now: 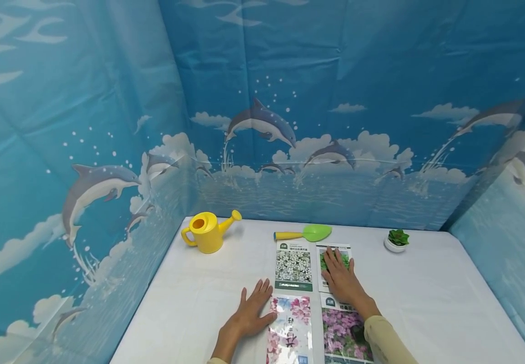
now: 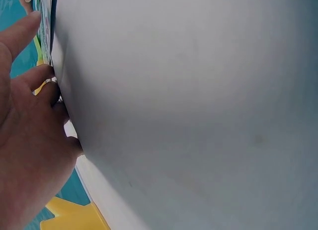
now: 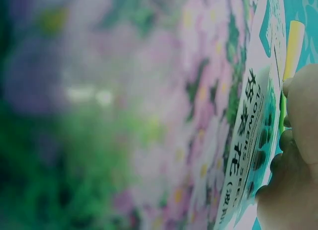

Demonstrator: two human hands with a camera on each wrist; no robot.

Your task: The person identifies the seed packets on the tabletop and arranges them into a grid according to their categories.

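Four printed seed packets lie flat in two columns: a white-flower packet [image 1: 293,265], a green-leaf packet [image 1: 346,257], a pink-blossom packet [image 1: 289,333] and a purple-flower packet [image 1: 340,328]. My right hand [image 1: 343,278] rests with fingers spread on the green-leaf packet, partly hiding it. The wrist and sleeve pass over the purple-flower packet, which fills much of the right wrist view. Spread out on the white tabletop, my left hand [image 1: 249,314] has its thumb at the left edge of the pink-blossom packet. Neither hand grips anything.
A yellow watering can [image 1: 206,235] stands at the back left. Behind the packets lies a toy trowel [image 1: 314,232] with a green blade and yellow handle. A small potted succulent [image 1: 396,240] sits at the back right. Dolphin-print curtains [image 1: 262,192] enclose the white table [image 1: 189,298].
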